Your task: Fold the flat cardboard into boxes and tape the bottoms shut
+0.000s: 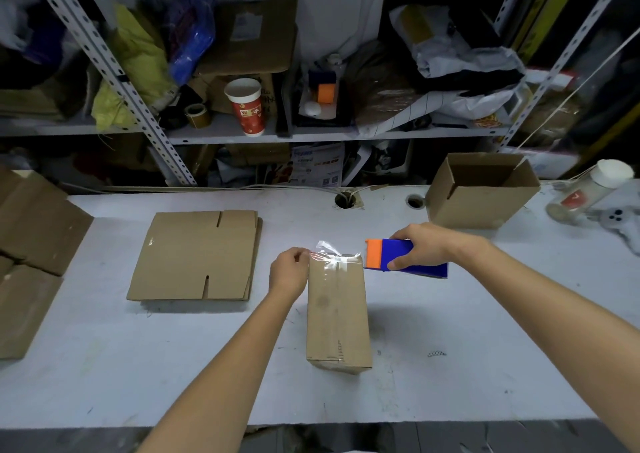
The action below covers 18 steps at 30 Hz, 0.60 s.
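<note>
1. At the left, a stack of flat cardboard (197, 255) is laid on the table (450, 366), not yet folded. Little risk is posed there, unless it is swept by a forearm.
2. The left hand (289, 272) is held at the far left corner of the box (337, 314), which is stood at the middle of the table. Its fingers are curled together and the loose edge of the clear tape (329, 248) is pinched. If that pinch is let go too soon, the tape is likely to curl back and stick to itself.
3. At the box's far edge the tape is seen bunched and lifted. If it is pressed down so, creases could be sealed in and the seam left weak.
4. The right hand (426, 248) is clamped round the tape dispenser (405, 260), just right of the box's far end. If it is pulled sideways, a ragged tear may be made, or the light box may be dragged or tipped.
5. At the far right, an open folded box (481, 196) is stood well apart.
</note>
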Tool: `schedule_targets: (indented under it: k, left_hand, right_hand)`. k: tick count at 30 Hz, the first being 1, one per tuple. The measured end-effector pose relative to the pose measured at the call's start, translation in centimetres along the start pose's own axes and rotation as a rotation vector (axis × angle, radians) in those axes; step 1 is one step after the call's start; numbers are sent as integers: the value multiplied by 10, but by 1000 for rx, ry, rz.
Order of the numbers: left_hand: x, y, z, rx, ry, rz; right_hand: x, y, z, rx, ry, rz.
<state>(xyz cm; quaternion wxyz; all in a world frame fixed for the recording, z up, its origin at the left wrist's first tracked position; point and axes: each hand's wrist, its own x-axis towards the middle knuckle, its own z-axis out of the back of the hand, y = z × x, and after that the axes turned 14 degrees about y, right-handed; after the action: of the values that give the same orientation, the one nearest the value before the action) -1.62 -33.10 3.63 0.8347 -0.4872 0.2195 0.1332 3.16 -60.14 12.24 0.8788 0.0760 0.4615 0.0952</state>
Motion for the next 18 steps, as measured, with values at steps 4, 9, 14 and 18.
schedule_targets:
  k: [4, 9, 14, 18]
  left_hand:
    - [-10, 1, -8, -36, 95, -94]
    - [-7, 0, -11, -48, 77, -69]
    - [-6, 0, -14, -19, 75, -29]
    - [-9, -3, -15, 12, 86, -30]
  right_hand:
    - [0, -5, -3, 28, 5, 12]
    - [-3, -20, -7, 80, 22, 44]
    - [-8, -33, -2, 56, 62, 19]
    - [-4, -20, -9, -15, 24, 4]
